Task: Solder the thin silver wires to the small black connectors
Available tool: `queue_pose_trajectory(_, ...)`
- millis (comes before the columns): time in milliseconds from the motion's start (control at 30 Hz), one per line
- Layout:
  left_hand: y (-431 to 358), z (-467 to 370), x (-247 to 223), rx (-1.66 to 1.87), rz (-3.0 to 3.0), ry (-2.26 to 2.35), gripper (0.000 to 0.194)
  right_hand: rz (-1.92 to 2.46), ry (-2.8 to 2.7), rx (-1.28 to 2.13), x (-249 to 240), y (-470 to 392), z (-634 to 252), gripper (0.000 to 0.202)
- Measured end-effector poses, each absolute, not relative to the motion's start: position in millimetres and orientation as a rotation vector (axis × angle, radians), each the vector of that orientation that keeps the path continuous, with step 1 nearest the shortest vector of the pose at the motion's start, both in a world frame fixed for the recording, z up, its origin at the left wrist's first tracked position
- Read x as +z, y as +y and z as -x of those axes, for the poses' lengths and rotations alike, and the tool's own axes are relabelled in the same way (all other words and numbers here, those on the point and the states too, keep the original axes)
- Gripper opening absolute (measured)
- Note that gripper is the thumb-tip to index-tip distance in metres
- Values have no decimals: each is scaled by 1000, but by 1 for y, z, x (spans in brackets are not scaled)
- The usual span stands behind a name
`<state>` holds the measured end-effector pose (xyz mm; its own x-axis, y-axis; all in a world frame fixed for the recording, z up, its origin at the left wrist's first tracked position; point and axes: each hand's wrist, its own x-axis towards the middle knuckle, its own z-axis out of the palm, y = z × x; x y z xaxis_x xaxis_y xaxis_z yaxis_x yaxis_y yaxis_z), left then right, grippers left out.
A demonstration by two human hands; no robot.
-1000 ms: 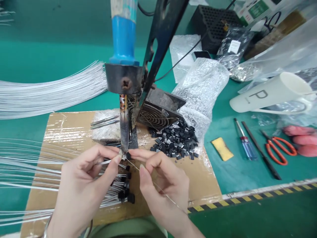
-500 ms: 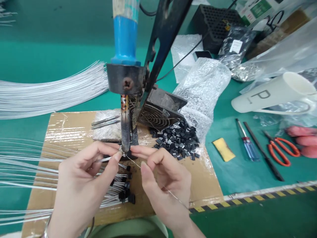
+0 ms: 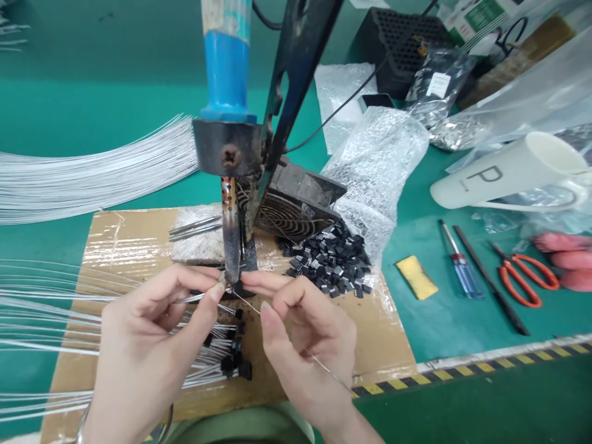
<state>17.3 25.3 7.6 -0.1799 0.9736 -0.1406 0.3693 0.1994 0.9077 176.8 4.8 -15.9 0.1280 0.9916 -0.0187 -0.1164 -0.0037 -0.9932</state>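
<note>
A blue-handled soldering iron (image 3: 227,77) is clamped upright in a black metal stand (image 3: 296,80), tip pointing down. Just left of the tip, my left hand (image 3: 152,345) pinches a white wire (image 3: 189,299) between thumb and forefinger. My right hand (image 3: 308,339) is closed on a thin strand of solder wire (image 3: 247,303), which runs through the palm and reaches the iron's tip. The small work at the tip is mostly hidden by my fingers. Below lie several white wires with black connectors (image 3: 238,364) on their ends.
Loose black connectors (image 3: 330,259) are piled beside a small fan (image 3: 296,209) on the cardboard (image 3: 370,345). A bundle of white wires (image 3: 92,176) lies at left. To the right are a yellow sponge (image 3: 416,277), a screwdriver (image 3: 465,271), orange-handled scissors (image 3: 527,280) and a white mug (image 3: 504,176).
Both hands stay at the iron's tip with the same grips. The view shifts slightly, so the iron and stand appear a little further left.
</note>
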Motion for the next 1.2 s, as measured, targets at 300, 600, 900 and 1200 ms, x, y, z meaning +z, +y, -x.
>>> queue_pose_trajectory(300, 24, -17, 8, 976, -1275, 1672, 6, 1178, -1003, 1187, -18, 2, -176, 26)
queue_pose_trajectory(600, 25, -17, 8, 978, -1279, 1680, 7, 1175, -1018, 1153, -20, 4, -175, 25)
queue_pose_trajectory(900, 23, -15, 6, 939, -1300, 1702, 8, 1195, -1079, 1090, -18, 4, -175, 26)
queue_pose_trajectory(1200, 22, -15, 8, 935, -1297, 1712, 9, 1208, -1083, 1098, -16, 4, -175, 25)
